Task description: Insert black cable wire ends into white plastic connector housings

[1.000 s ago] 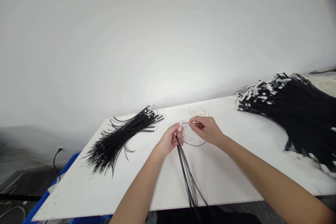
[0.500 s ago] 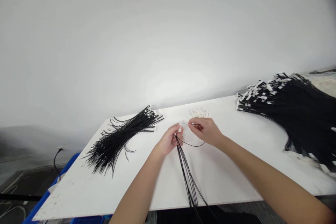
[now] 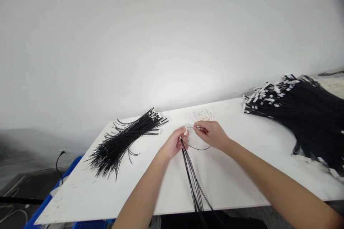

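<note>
My left hand [image 3: 174, 144] is closed, with a small white connector [image 3: 185, 131] upright between thumb and fingers. From the same hand a bunch of thin black wires [image 3: 191, 171] hangs over the table's front edge. My right hand [image 3: 212, 134] pinches one black wire [image 3: 189, 127], which runs straight across to the white connector; whether its tip is inside cannot be seen. Below, a loop of wire [image 3: 200, 149] curves between both hands. Just behind my right hand lies a heap of loose white connectors [image 3: 204, 115].
On the white table [image 3: 150, 186], a bundle of black wires with white ends [image 3: 125, 143] lies to the left. A much larger pile of such wires [image 3: 303, 111] covers the right side. The wall [image 3: 172, 43] rises behind the table, and a blue bin [image 3: 44, 202] stands below its left edge.
Almost nothing differs. The whole view has shifted slightly; both hands keep the same grip, with the wire still stretched between them.
</note>
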`<state>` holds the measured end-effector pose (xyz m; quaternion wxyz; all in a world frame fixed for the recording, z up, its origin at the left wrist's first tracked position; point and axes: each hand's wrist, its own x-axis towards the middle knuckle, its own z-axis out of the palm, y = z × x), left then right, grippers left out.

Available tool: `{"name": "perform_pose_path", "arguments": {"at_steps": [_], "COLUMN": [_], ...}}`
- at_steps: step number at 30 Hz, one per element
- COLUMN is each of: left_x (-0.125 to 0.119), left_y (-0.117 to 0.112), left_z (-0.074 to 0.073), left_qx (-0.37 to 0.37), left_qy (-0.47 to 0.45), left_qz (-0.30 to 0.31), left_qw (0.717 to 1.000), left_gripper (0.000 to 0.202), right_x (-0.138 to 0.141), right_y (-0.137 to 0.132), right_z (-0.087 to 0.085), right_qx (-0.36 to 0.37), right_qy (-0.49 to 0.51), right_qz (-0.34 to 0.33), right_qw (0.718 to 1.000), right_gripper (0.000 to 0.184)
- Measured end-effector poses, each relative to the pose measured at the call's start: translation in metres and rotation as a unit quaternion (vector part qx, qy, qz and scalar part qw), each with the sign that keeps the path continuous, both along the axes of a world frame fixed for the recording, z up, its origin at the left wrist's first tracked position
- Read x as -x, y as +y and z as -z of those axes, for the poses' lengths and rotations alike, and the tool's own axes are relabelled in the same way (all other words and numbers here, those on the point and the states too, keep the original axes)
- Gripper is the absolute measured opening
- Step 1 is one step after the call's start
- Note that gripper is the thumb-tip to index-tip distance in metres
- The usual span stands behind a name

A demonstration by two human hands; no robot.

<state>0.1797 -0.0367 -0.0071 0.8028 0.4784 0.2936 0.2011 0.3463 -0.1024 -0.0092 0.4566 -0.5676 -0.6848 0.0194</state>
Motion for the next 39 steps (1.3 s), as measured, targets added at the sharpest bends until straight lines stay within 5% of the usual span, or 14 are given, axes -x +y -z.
{"name": "perform_pose_path", "arguments": {"at_steps": [7, 12, 15, 18, 22, 39], "left_x": [-0.002, -0.003, -0.003, -0.004, -0.005, -0.005], "left_y": [0.000, 0.001, 0.004, 0.006, 0.007, 0.006], "left_z": [-0.001, 0.002, 0.007, 0.011, 0.013, 0.009], "left_qx": [0.013, 0.024, 0.040, 0.052, 0.059, 0.065], "left_qy": [0.011, 0.024, 0.032, 0.038, 0.029, 0.049], "left_qz": [-0.017, -0.038, -0.049, -0.066, -0.092, -0.075], "left_qw": [1.000, 0.999, 0.997, 0.996, 0.994, 0.994], "left_gripper": [0.028, 0.028, 0.028, 0.028, 0.028, 0.027], "right_x": [0.000, 0.001, 0.005, 0.011, 0.018, 0.014], "right_y": [0.001, 0.001, -0.002, -0.005, -0.004, 0.000], "right_z": [0.004, 0.001, -0.003, -0.001, 0.006, 0.007], "right_qx": [-0.021, -0.164, -0.220, -0.212, -0.209, -0.261], "right_qy": [-0.041, -0.141, -0.234, -0.283, -0.287, -0.285], "right_qz": [0.022, 0.068, -0.004, -0.107, -0.162, -0.130], "right_qw": [0.999, 0.974, 0.947, 0.929, 0.921, 0.913], "right_gripper": [0.015, 0.017, 0.018, 0.018, 0.016, 0.013]}}
